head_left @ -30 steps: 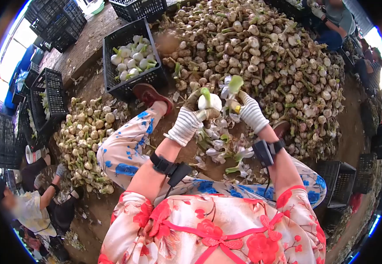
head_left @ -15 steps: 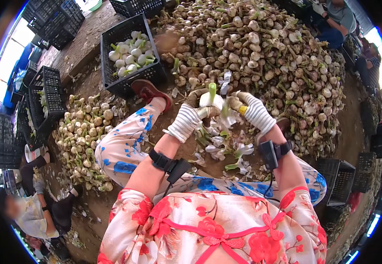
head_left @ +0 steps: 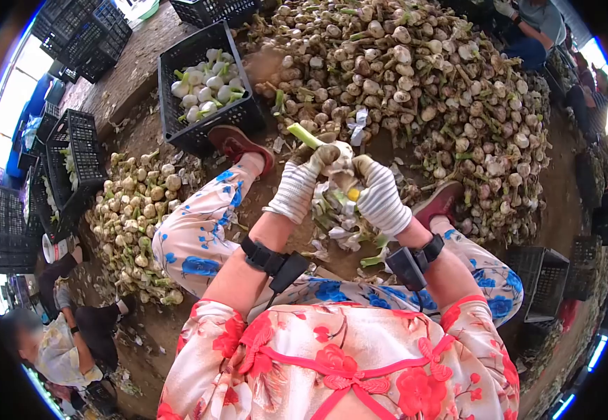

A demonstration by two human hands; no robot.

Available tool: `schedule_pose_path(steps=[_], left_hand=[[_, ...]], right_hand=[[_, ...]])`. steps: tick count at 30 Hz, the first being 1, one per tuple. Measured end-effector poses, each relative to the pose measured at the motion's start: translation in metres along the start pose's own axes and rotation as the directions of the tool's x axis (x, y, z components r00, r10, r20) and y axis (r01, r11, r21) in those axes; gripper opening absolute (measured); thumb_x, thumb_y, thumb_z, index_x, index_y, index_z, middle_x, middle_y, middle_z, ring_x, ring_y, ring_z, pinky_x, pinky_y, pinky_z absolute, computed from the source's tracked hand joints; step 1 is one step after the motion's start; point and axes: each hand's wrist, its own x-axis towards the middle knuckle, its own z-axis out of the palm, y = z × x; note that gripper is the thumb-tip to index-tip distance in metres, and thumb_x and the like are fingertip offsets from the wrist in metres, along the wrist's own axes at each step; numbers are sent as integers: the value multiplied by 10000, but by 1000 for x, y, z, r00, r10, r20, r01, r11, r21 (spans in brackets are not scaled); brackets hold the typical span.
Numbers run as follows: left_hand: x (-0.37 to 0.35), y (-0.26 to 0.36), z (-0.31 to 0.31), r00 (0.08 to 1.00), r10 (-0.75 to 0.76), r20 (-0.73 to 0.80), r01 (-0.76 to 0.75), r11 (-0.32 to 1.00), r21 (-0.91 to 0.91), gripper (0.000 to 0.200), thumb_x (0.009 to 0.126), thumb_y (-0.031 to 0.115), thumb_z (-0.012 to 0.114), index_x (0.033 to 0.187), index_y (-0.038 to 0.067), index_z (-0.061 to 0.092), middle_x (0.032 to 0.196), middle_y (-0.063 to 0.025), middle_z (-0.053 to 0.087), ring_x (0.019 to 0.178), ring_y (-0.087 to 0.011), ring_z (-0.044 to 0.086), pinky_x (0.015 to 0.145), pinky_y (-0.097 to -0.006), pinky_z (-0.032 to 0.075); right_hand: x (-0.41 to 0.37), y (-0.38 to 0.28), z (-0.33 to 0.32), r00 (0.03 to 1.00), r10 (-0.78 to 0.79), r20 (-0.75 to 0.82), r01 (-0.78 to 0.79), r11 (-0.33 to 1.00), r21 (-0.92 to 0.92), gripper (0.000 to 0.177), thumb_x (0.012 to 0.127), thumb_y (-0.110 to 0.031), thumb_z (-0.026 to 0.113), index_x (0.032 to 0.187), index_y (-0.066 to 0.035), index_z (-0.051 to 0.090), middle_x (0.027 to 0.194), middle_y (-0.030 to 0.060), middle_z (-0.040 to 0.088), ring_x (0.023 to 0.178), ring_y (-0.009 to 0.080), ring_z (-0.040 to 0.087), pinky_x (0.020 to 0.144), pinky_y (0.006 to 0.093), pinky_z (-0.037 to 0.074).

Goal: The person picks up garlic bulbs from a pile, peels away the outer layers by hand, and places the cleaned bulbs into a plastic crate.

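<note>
A garlic bulb (head_left: 341,155) with a thick green stem is tilted in front of me, its stem pointing to the upper left. My left hand (head_left: 311,168), in a white-and-grey striped glove with dirty fingertips, is closed around it. In a matching glove, my right hand (head_left: 379,189) presses its bent fingers to the bulb's right, lower side; a yellow band (head_left: 354,194) shows by its thumb. Exactly what those fingertips pinch is partly hidden. Below both hands, peeled skins and stem pieces (head_left: 346,236) litter the ground.
A large heap of unpeeled garlic (head_left: 416,91) rises ahead. At the upper left, a black crate (head_left: 171,84) holds white peeled bulbs. A smaller garlic pile (head_left: 136,217) lies left of my leg. More crates (head_left: 73,150) and other people (head_left: 66,343) are at the sides.
My right hand has moved left onto the bulb from a spot beside it. The bulb's stem has swung from upright to the upper left. Blurred peel under my right hand is gone.
</note>
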Motion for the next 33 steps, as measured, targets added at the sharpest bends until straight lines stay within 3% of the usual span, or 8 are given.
schedule_pose_path(steps=[3,4,8,15,20,22,27,33], left_hand=[[-4,7,0,990,-1,-138,-17,991,-130,353,792,202,634,1068,-2,551,954,-52,596,828,-109,564,729,-235,466],[-5,4,-7,991,2,-135,-20,991,-129,353,792,202,634,1068,-2,551,954,-52,596,828,-109,564,729,-235,466],[8,-9,-28,998,35,-55,-41,994,-103,341,817,152,590,1110,-1,507,967,-61,584,890,-148,566,778,-257,469],[15,-13,-19,985,-157,-65,124,924,-362,232,825,114,571,1040,27,552,906,-62,587,813,-144,571,727,-263,481],[7,-11,-6,974,81,-211,-116,980,-160,228,813,138,597,1002,15,568,872,-47,593,774,-132,572,700,-257,483],[12,-11,-9,974,37,-225,-104,951,-292,220,814,145,600,994,22,571,855,-50,594,756,-137,573,674,-273,492],[22,-11,-35,976,-199,-89,78,702,-708,187,872,230,488,1043,164,528,840,-76,621,719,-250,617,510,-401,528],[42,-26,-35,947,-267,-182,51,679,-732,173,855,261,532,916,101,563,777,-71,604,643,-200,590,468,-348,507]], right_hand=[[26,6,-21,949,153,-275,-107,979,174,114,773,-94,608,745,-9,538,656,146,575,564,155,526,522,287,441],[36,48,-38,940,45,-337,-162,931,-328,116,773,-109,597,746,-12,540,667,147,582,584,199,552,533,305,452],[7,110,-56,930,306,204,-125,784,-607,121,755,-132,595,816,-30,571,706,161,594,682,260,588,641,333,463],[10,-3,-28,916,377,134,-388,757,525,408,754,-181,673,1054,21,484,890,57,568,785,132,537,716,242,446],[6,29,3,949,300,-99,-244,896,370,145,776,-60,615,898,-10,555,786,68,594,705,130,526,677,230,445],[6,63,1,966,214,-143,-242,942,-231,109,787,-49,577,889,-12,573,740,138,600,666,201,555,658,247,457],[-20,95,-25,655,604,455,-328,769,-548,277,749,-266,605,896,-31,629,815,175,609,696,293,577,689,353,461],[17,-6,-20,986,-166,16,166,973,-162,320,685,-134,689,976,-52,581,967,157,584,852,325,555,763,357,444]])
